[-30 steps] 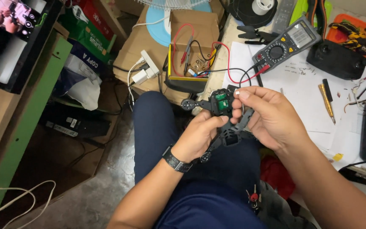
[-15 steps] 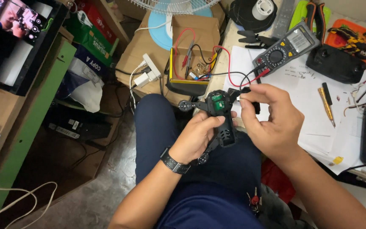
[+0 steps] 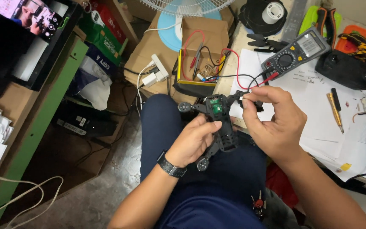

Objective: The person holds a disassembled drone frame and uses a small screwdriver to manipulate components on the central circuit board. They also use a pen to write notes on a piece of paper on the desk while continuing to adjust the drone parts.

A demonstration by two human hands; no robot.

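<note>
I hold the small black drone frame (image 3: 219,127) over my lap, just in front of the multimeter (image 3: 295,54). My left hand (image 3: 193,142) grips its body from below; my right hand (image 3: 272,123) pinches narrow on one front arm near a motor. The green circuit board (image 3: 215,106) is bare, with no cover on it and no propellers fitted, so I judge the work is still in the middle. Left of the multimeter, the open cardboard box (image 3: 204,32) holds a yellow tray with red and black wires.
</note>
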